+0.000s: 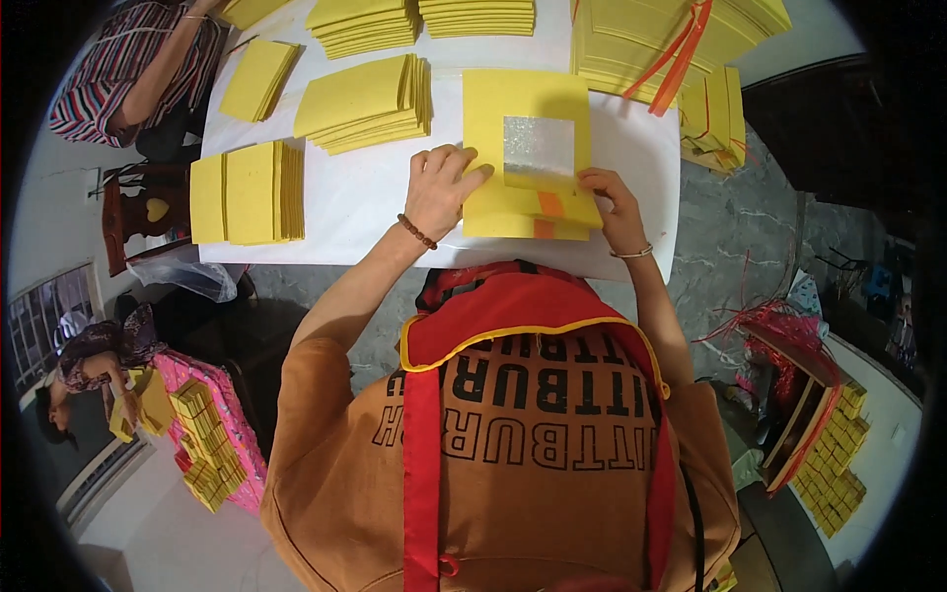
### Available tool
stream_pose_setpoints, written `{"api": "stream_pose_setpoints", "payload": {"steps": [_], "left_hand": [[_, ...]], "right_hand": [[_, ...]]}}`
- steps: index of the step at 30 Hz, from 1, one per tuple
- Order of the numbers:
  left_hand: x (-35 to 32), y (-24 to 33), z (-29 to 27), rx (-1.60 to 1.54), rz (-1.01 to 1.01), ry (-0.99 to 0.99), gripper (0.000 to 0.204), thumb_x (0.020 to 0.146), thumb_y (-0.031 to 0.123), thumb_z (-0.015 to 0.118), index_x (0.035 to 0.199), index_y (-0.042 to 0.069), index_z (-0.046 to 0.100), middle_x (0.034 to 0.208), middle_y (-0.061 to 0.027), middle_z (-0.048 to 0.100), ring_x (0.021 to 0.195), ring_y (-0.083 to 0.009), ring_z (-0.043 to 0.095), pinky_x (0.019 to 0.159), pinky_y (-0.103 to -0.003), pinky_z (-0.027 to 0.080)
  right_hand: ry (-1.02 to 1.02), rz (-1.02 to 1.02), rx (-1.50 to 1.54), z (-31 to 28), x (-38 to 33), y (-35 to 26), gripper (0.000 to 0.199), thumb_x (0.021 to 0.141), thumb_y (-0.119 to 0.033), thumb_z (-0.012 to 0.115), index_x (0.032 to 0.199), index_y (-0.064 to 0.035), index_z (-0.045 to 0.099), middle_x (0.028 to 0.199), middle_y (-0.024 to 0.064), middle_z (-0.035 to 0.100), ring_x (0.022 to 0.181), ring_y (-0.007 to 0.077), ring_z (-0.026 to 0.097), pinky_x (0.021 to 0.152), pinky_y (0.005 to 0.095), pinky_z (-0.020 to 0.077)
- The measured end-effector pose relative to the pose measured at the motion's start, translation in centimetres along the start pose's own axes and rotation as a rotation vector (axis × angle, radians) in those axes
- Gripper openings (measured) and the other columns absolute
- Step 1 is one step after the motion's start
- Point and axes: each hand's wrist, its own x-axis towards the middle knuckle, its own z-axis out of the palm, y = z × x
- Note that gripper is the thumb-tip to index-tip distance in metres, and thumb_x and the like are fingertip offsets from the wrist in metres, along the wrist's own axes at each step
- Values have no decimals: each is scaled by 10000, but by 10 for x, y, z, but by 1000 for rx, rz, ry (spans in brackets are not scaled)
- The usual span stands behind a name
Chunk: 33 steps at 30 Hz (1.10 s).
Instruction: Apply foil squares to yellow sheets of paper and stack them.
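A yellow paper sheet (483,109) with a silver foil square (539,146) in its middle lies on the white table in front of me. Its near part is folded up into a flap, and an orange strip (548,205) shows below the foil. At the sheet's left edge my left hand (441,189) has its fingers curled, with thumb and fingertips on the paper. My right hand (619,212) pinches the right edge beside the fold, closed on the paper with thumb and forefinger.
Stacks of folded yellow paper (363,102) stand on the white table (345,222), left and far. A larger yellow pile (631,44) with red ribbons (679,57) is at the far right. One person in a striped shirt (148,69) sits far left; another (109,365) handles yellow paper at lower left.
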Motion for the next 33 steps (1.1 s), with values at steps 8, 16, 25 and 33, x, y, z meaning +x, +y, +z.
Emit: {"api": "stream_pose_setpoints", "payload": {"steps": [8,16,25,33], "left_hand": [[15,12,-43,110,221,114,311,691,94,563,994,145,613,986,-16,583,876,-170,530,706,-305,367],[-18,7,-17,-362,14,5,213,728,86,585,938,68,615,831,-82,603,749,-235,562,648,-337,427],[-2,-5,14,-829,-706,-120,297,873,306,535,940,21,587,596,-143,554,565,-313,545,553,-393,425],[15,4,-3,-388,-684,-223,276,889,248,492,1009,0,472,645,-194,588,613,-367,584,544,-458,434]], "right_hand": [[67,-443,-681,-20,7,-69,290,685,5,612,945,-120,580,1065,33,607,1112,227,525,928,363,348],[-288,-13,-185,-12,-8,-53,233,756,-67,605,984,-88,564,1045,39,612,1074,214,542,946,364,316],[102,366,141,19,27,-25,298,819,-161,620,1085,-33,571,777,90,642,642,136,602,585,257,465],[235,341,-83,29,39,-52,264,807,-122,626,1063,-67,595,726,75,620,592,98,559,530,241,436]]}}
